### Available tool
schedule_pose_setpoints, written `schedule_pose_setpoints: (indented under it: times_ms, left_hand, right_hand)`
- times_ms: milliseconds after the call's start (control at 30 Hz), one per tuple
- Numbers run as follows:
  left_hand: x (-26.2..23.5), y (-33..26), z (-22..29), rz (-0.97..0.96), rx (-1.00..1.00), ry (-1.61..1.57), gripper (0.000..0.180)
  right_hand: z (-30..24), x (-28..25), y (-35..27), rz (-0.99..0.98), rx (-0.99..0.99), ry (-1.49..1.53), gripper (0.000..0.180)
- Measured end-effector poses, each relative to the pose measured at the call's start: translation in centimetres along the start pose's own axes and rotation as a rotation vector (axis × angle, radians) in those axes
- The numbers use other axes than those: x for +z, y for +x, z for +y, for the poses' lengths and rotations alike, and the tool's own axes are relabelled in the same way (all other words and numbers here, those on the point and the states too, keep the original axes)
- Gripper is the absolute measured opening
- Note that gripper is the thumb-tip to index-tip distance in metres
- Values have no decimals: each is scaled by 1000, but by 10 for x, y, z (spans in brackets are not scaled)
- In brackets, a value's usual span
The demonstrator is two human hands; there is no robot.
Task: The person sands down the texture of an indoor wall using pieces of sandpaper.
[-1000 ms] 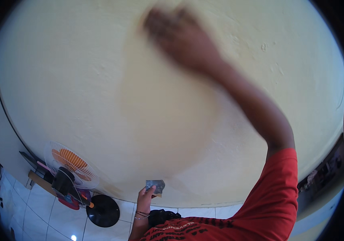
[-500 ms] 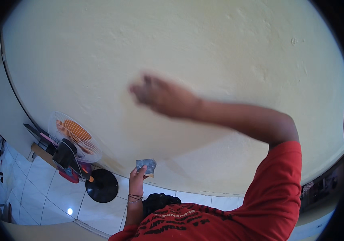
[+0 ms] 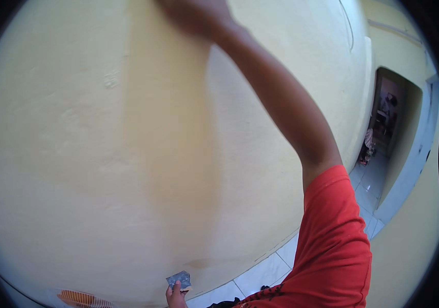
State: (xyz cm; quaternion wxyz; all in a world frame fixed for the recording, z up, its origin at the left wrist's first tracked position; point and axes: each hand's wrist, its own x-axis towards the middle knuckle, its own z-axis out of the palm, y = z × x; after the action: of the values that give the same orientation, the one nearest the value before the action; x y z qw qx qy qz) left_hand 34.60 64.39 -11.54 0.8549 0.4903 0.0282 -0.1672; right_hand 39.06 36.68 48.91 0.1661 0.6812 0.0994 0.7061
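A pale yellow wall (image 3: 75, 154) fills almost everything here, rough and lightly pitted, with a darker vertical band (image 3: 170, 154) running down its middle from the top of the view toward the floor. At the foot of the wall lies a floor of light tiles (image 3: 260, 274) with thin dark joints. To the right the wall bends away toward an open doorway (image 3: 388, 138), set in a pale frame, and through it a dim further room shows, its contents too small to make out.

The right hand (image 3: 193, 15) is raised high against the wall at the top of the band, blurred, palm side to the plaster; whether it grips anything I cannot tell. Its bare forearm slants down to a red sleeve (image 3: 332, 241), which blocks the lower right of the wall and part of the tiles.

Low down, near the bottom edge, the left hand (image 3: 176, 296) is closed on a small grey folded piece, likely sandpaper (image 3: 179, 280), held just off the base of the wall. The two hands are well apart. An orange thing (image 3: 78, 297) peeks in at the bottom left, too cut off to name.
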Motion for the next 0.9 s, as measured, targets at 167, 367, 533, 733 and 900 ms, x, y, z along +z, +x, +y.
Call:
schedule_pose_setpoints:
  times_ms: [167,367,533,733,900]
  left_hand:
    - [18,3,-28,-49,310,525,29]
    - [88,7,-108,-36,-30,230,36]
    - [155,9,-166,-154,93,735,37]
    - [211,9,-171,-129,-269,86,32]
    - [236,-1,-152,-189,-210,158,37]
  right_hand:
    - [182,-43,-35,34,396,-115,49]
    - [453,-99,-225,80,409,-503,36]
    - [543,-152,-498,447,1437,209,48]
    - [511,-176,-697,862,2043,231,52]
    - [536,-179,-575,750,1801,234,53]
